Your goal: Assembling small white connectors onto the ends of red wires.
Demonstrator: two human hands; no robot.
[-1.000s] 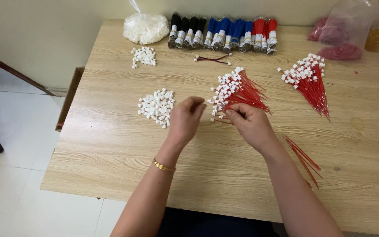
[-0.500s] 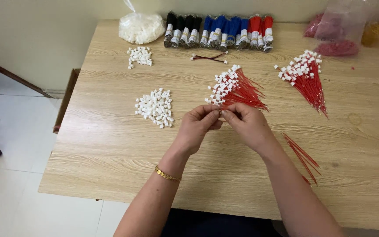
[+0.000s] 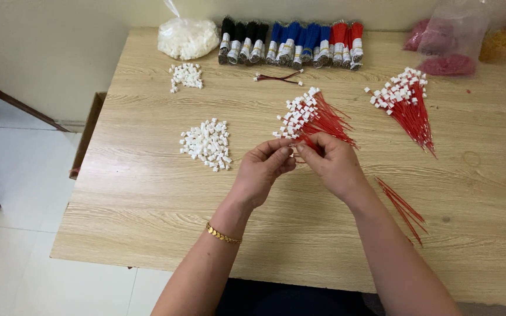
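Pale wooden bench (image 3: 147,193) fills the head view. Left hand (image 3: 263,171) and right hand (image 3: 330,165) meet, fingers pinched narrow on a thin red wire (image 3: 307,146), held close for fine work. Just beyond them lies a fan of red wires with white plastic connectors (image 3: 311,117); left, loose white connectors (image 3: 207,143). Far beyond, a clear bag of white parts (image 3: 187,37).

I work at a small assembly bench. My wooden table (image 3: 147,205) holds connector piles (image 3: 207,143). Bundled wires (image 3: 291,42) line its far edge.
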